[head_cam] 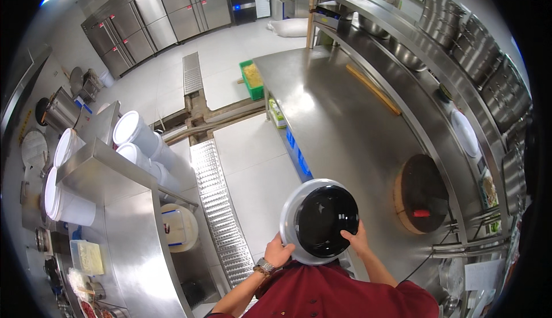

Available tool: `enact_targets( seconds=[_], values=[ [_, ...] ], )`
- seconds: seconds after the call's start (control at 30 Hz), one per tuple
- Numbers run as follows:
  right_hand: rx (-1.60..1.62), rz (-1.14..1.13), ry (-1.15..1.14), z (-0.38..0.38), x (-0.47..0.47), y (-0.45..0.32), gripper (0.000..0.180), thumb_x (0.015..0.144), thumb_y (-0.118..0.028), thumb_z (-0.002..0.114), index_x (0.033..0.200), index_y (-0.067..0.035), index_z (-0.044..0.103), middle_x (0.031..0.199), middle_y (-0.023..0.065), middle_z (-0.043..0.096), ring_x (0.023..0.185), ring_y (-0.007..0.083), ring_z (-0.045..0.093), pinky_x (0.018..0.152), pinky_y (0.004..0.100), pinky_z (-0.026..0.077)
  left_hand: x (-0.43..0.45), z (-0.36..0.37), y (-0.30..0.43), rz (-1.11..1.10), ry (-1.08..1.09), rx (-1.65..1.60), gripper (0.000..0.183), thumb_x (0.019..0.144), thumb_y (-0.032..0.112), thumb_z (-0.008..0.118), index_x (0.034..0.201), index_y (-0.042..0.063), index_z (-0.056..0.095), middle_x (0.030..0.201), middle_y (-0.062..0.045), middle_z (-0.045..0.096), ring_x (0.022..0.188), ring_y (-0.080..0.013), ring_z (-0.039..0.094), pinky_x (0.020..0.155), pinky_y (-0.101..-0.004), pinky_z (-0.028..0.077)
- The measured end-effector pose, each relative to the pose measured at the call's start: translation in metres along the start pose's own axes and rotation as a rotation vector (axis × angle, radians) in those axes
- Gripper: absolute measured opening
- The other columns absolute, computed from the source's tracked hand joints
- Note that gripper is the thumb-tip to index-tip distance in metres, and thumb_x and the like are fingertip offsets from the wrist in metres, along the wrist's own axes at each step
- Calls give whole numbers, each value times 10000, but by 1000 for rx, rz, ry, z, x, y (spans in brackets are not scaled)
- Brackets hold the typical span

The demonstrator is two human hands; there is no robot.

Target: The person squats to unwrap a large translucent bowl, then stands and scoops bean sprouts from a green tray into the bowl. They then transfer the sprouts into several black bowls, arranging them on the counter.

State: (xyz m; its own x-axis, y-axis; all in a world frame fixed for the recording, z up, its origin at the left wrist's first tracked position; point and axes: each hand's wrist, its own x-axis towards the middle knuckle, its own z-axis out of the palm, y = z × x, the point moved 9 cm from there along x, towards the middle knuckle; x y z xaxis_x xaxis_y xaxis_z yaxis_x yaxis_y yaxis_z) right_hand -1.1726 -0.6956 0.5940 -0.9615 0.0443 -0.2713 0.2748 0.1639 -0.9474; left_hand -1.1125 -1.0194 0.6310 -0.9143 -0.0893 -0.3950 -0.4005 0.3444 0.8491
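A black glossy bowl [325,219] sits within a larger pale round basin [290,214], close in front of my dark red jacket. My left hand [278,250] grips the basin's left rim, a watch and a bracelet on the wrist. On the other side, my right hand [355,238] grips the rim of the black bowl, its thumb over the edge. The fingers beneath the vessels are hidden. To the right, a round wooden chopping block [416,188] with a dark top and a red item [421,213] on it stands on the steel worktable [340,132].
Steel shelves [388,20] run along the worktable's right side. A wooden stick [373,88] lies there. On the left are white lidded buckets [136,132] and a steel counter [133,232]. A floor grate [215,206] leads to an open drain channel [196,122] near a green crate [251,79].
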Motion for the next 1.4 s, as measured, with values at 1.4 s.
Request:
enact_targets(
  seconds=[1.4],
  values=[
    [722, 266, 786, 146, 694, -133, 340, 898, -217, 686, 1084, 67, 687, 1096, 133, 705, 944, 289, 693, 858, 425, 574, 932, -288, 100, -173, 41, 39, 518, 872, 127, 576, 1341, -19, 410, 1103, -335, 643, 1031, -473, 653, 892, -559, 513]
  ],
)
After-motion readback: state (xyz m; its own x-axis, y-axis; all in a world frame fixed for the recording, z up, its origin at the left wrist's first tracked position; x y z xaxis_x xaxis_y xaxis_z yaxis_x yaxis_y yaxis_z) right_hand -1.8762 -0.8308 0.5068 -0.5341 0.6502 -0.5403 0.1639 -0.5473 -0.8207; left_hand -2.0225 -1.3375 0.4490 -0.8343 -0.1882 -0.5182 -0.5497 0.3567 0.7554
